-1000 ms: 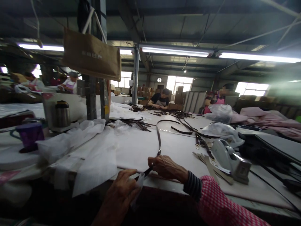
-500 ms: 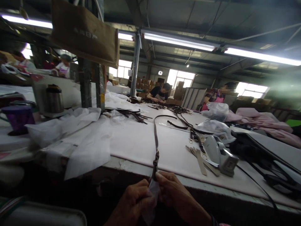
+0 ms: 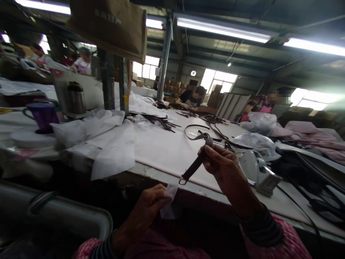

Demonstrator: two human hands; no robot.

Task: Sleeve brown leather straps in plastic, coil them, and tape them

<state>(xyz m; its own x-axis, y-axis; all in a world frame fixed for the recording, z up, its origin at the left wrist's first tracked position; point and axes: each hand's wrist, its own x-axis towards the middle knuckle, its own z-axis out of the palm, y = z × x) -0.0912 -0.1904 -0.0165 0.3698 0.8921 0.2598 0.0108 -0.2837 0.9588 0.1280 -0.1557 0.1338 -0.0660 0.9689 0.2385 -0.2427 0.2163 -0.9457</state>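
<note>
My right hand is raised above the table edge, its fingers pinching a narrow dark brown leather strap. The strap's lower end carries a small metal ring, and its length curls back in a loop over the white work table. My left hand is lower, in front of the table edge, holding a small piece of white paper between its fingers. The two hands are apart and the ring hangs just beyond the paper.
Bundles of brown straps lie on the table amid white plastic sheets. A grey bench tool, plastic bags and a purple cup stand nearby. A co-worker sits across the table. A grey tub lies at lower left.
My right hand has moved away from my left, up and to the right, lifting the strap and showing its ring end. The left hand and paper dropped slightly. The view has tilted.
</note>
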